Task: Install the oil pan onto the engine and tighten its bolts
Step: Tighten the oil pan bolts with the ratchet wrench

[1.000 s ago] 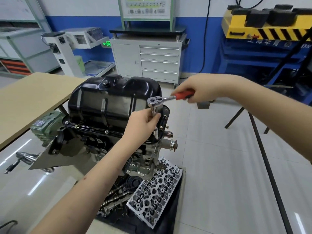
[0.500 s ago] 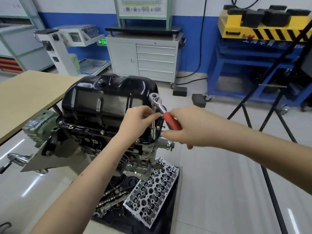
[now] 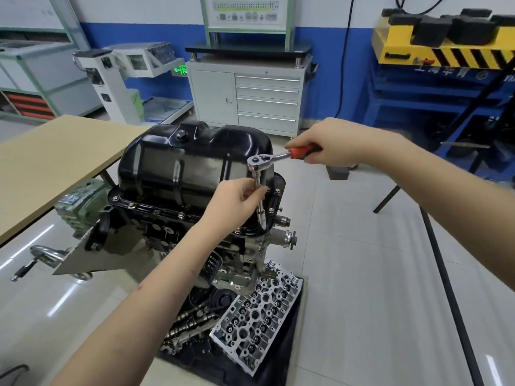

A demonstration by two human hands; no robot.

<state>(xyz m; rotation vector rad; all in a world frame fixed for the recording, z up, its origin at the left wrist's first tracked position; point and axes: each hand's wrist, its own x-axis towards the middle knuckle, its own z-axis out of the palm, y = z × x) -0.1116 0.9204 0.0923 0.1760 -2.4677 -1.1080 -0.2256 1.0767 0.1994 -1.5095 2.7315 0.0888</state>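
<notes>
At frame centre the black oil pan [image 3: 192, 162] sits on the engine [image 3: 178, 235]. The left hand [image 3: 237, 201] pinches the extension bar [image 3: 259, 201], likely steadying it on a flange bolt. Right of it, the right hand [image 3: 331, 146] grips the ratchet [image 3: 278, 157] by its red handle, presumably for leverage.

Your glossy black pressed-steel oil pan [image 3: 192, 160] tops the dark grey metal engine block [image 3: 178, 235], with silver bolt heads [image 3: 181, 215] dotting its black flange. You grip the ratchet's red handle [image 3: 302, 151]; its head and extension bar [image 3: 259, 199] are bright chrome. At the block's foot lies a silver-grey aluminium cylinder head [image 3: 259, 321] on a black mat [image 3: 289, 355]. The tan wooden tabletop [image 3: 55, 160] sits left. Behind stand a pale grey drawer cabinet [image 3: 248, 98], a blue-and-white wall [image 3: 145, 34], and a yellow lift with black diagonal stripes [image 3: 451, 51].
</notes>
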